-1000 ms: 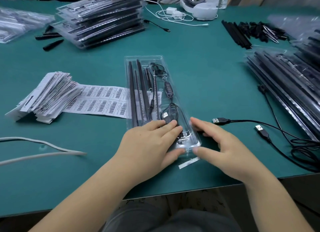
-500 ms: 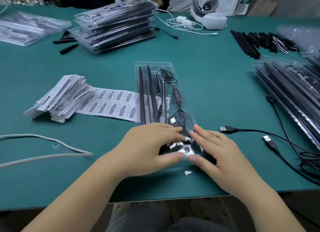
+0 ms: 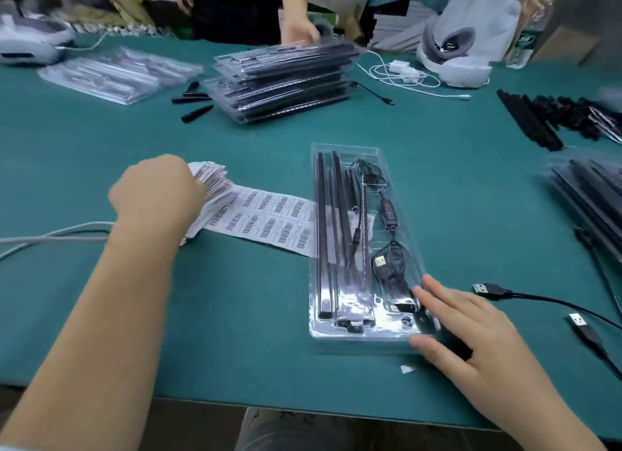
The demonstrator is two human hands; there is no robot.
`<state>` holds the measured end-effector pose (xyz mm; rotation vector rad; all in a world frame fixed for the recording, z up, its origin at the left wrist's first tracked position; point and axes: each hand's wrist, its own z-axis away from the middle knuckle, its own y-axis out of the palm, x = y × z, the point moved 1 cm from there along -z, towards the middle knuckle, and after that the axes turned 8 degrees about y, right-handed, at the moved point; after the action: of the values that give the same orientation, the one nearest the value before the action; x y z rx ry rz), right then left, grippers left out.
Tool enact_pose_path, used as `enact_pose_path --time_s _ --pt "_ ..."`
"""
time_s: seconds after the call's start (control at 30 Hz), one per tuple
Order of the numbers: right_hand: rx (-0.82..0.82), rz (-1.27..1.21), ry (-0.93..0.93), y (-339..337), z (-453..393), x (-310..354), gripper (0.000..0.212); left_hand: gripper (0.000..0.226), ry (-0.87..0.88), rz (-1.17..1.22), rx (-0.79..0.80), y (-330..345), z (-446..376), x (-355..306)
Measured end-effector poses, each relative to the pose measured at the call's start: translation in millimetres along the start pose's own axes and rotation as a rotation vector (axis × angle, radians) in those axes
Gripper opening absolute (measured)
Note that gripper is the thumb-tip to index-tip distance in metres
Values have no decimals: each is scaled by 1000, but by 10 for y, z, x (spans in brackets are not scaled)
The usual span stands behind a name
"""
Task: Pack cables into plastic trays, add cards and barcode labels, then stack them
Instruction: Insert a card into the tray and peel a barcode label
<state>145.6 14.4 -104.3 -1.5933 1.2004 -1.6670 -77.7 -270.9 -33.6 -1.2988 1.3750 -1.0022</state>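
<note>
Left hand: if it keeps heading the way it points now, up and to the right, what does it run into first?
The left hand is already at the stack of cards; that comes first. Past it lies the barcode label sheet. How it grips the cards is hidden.

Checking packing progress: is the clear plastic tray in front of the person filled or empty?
Filled: the clear plastic tray holds black rods and a coiled black USB cable.

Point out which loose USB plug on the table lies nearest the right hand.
The black-shelled USB plug, just beyond the right hand. The other loose plug, silver-tipped, lies farther right.
</note>
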Motion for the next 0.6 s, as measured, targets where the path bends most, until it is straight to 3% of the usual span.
enact_pose_path --time_s 0.1,0.33,0.6 --pt "-2 -8 -4 0 -4 5 62 9 -26 -4 22 104 15 -12" --pt "-4 -23 9 -4 5 0 59 16 92 -93 -142 155 6 -40" --pt "23 -27 19 -13 3 20 61 16 197 -114 -101 208 57 -102"
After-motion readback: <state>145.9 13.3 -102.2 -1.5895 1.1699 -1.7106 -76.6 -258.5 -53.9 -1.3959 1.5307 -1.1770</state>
